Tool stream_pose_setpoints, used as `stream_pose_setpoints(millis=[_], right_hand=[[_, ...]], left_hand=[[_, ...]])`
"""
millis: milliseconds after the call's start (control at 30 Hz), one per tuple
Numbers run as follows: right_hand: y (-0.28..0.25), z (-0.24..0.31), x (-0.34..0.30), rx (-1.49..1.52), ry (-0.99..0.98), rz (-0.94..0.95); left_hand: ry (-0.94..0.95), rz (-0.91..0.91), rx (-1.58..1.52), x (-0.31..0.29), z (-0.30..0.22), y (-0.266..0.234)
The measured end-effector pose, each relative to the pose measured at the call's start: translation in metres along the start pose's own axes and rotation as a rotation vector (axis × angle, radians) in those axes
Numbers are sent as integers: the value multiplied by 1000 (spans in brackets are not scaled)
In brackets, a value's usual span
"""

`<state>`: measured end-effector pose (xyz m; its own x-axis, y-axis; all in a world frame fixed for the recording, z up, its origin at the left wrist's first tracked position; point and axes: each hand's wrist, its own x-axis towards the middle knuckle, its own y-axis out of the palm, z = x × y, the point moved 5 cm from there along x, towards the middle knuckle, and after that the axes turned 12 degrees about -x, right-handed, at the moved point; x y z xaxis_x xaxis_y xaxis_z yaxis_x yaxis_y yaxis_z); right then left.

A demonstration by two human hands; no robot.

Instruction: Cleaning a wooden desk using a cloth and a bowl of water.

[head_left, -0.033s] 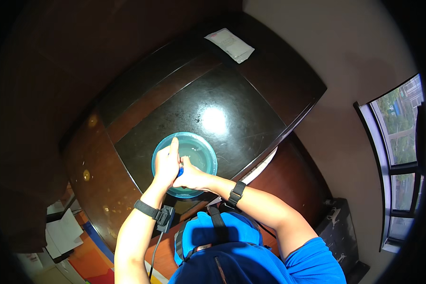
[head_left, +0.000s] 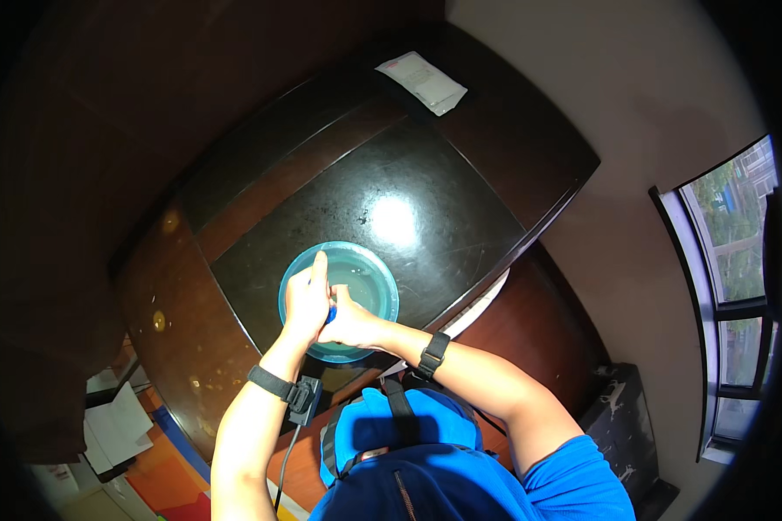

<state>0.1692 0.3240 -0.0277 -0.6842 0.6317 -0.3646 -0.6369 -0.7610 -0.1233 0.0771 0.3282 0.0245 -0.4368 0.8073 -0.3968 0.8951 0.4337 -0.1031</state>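
Observation:
A round teal basin (head_left: 382,269) holding cloudy water stands at the near edge of the dark table. Over it my two hands meet, both closed. My left hand (head_left: 304,304) is on the left side of the basin, thumb pointing away from me. My right hand (head_left: 354,325) comes in from the right, its fingers bent against the left hand. Between them shows a small piece of a blue thing (head_left: 331,314); most of it is hidden by the hands, so I cannot tell its kind. Small pale specks float in the water.
On the far part of the glossy table (head_left: 443,174) lies a white printed packet (head_left: 423,82). A black device with a cable (head_left: 303,401) hangs at my left wrist strap. Papers (head_left: 117,434) lie at lower left; a window (head_left: 734,278) is at right.
My hands stay almost still over the basin. A pale bit beside my right fingertips no longer shows.

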Motion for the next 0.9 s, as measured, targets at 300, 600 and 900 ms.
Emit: stream_pose_setpoints(millis=[300,600,900], right_hand=[[-19,29,-14,-622,152,27],[-20,24,-11,-948,-67,-66],[-30,27,-14,-1135,-272,-123]], left_hand=[[91,-199,157,5,14,5],[10,-436,178,13,35,3],[-116,-470,-73,-2,32,13]])
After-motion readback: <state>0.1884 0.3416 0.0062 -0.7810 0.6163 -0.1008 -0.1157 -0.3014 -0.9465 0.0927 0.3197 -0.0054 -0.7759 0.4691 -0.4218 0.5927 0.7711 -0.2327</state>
